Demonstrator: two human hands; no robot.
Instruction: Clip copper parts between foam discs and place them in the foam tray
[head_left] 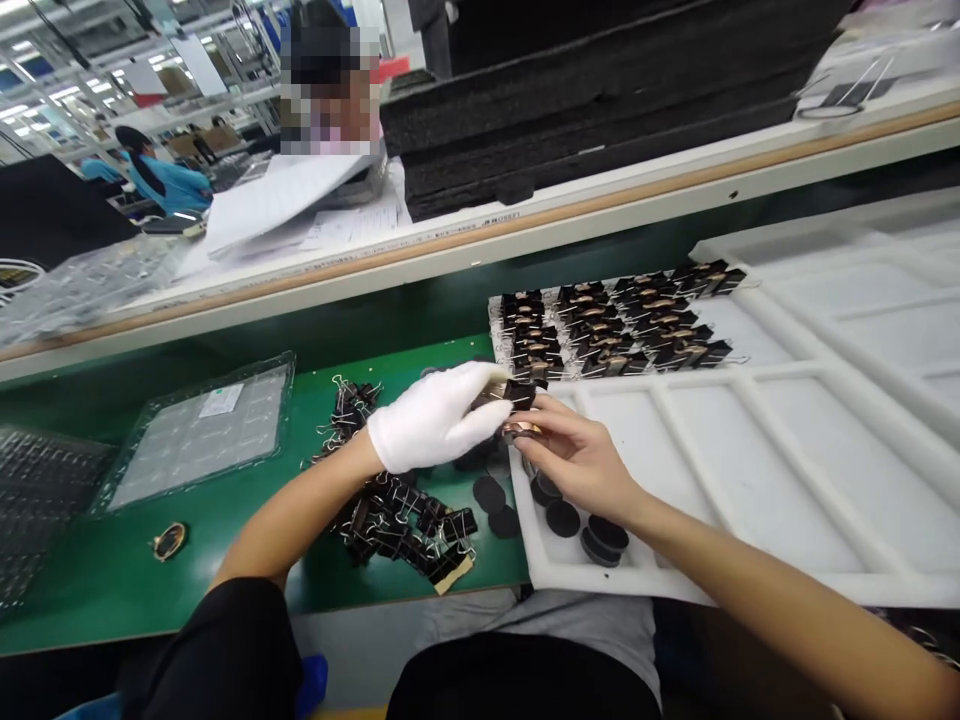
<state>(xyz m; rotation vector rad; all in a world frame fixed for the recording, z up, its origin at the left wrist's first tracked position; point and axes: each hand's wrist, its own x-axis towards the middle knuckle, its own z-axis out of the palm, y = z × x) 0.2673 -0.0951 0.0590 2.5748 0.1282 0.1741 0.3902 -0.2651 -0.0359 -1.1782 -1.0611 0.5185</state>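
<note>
My left hand (442, 415), in a white glove, grips a black binder clip (519, 394) by its wire handles. Bare and close beside it, my right hand (574, 450) pinches a small round gold-rimmed piece (521, 431) just below the clip. Whether the clip's jaws touch the piece I cannot tell. A heap of loose binder clips (397, 520) lies under and left of my gloved hand. Black discs (562, 518) are scattered on the table and in the near corner of the white tray (720, 578).
Rows of clipped pieces (607, 325) stand at the tray's far left. To the left on the green table (247, 540) lie a clear plastic blister tray (210, 430) and a single gold-rimmed round piece (170, 541). Black foam sheets (600, 100) are stacked on the ledge behind; a person sits beyond it.
</note>
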